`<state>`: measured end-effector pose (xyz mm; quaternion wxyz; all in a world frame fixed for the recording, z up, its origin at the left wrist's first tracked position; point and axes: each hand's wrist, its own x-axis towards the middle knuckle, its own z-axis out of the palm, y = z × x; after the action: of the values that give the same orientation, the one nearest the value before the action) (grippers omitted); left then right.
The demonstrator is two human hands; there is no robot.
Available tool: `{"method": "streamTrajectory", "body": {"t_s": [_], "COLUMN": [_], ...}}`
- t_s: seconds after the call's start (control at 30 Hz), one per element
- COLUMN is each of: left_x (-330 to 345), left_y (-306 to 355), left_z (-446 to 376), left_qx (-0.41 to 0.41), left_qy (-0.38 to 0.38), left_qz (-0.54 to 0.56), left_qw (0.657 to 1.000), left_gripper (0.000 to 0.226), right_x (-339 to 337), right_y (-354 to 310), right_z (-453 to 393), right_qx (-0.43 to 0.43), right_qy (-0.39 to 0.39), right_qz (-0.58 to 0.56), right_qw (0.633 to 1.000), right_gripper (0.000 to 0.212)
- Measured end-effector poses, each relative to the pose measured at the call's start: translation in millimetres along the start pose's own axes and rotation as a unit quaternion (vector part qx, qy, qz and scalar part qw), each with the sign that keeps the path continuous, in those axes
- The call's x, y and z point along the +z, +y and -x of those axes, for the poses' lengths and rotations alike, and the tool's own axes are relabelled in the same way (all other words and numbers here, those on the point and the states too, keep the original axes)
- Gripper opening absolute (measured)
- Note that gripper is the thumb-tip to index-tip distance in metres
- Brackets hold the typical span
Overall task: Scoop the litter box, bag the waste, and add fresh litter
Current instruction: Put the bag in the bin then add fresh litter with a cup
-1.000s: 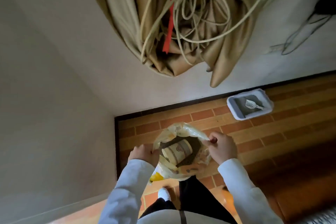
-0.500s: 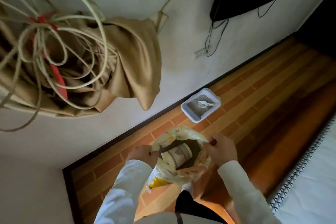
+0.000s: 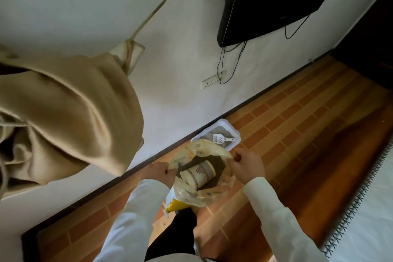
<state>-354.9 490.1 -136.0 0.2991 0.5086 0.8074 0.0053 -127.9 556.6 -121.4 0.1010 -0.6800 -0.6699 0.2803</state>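
Note:
I hold a yellowish plastic litter bag (image 3: 187,195) open in front of me. My left hand (image 3: 158,173) pinches its left rim and my right hand (image 3: 247,165) pinches its right rim. Inside, a pale patterned cup (image 3: 198,173) lies on dark litter. The white litter box (image 3: 234,134) stands on the floor against the wall just beyond the bag, its near side hidden by the bag. A white slotted scoop (image 3: 221,138) lies in its grey litter.
The floor (image 3: 297,134) is orange brick-pattern tile with a dark skirting along the white wall. A beige curtain bundle (image 3: 63,112) hangs at left. A black TV (image 3: 276,0) with dangling cables and a socket strip (image 3: 213,81) are on the wall. A white patterned bed edge (image 3: 365,208) lies at right.
The view has swung right and closer to the litter box, which now sits right behind the bag. Both hands keep the same hold on the bag's rim.

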Motion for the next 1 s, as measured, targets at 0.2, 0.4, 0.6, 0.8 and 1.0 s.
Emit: {"method": "streamTrajectory", "body": {"t_s": [0.2, 0.4, 0.6, 0.8, 1.0], "left_x": [-18.3, -37.9, -40.0, -28.2, 4.0], "left_y": [33.4, 55.7, 70.1, 98.3, 146.9], "left_z": [-72.7, -133.2, -167.6, -189.1, -200.6], "left_qx": [-0.024, -0.053, -0.127, -0.210, -0.356], "left_qy": [0.002, -0.003, 0.016, 0.065, 0.109], "left_qz": [0.014, 0.027, 0.075, 0.140, 0.253], "left_qw": [1.000, 0.998, 0.989, 0.965, 0.893], "left_gripper": [0.032, 0.029, 0.026, 0.034, 0.027], "right_x": [-7.1, -7.7, -6.1, -7.6, -9.3], "right_y": [-10.9, -28.4, -39.6, -44.6, -44.1], "right_z": [-94.8, -177.4, -248.9, -313.9, -381.0], "right_qx": [-0.009, -0.034, -0.077, -0.167, -0.300], "right_qy": [-0.023, -0.042, -0.110, -0.171, -0.240], "right_qz": [0.045, 0.047, 0.084, 0.099, 0.123], "right_qw": [0.999, 0.997, 0.987, 0.966, 0.915], "right_gripper": [0.022, 0.017, 0.017, 0.016, 0.015]}}
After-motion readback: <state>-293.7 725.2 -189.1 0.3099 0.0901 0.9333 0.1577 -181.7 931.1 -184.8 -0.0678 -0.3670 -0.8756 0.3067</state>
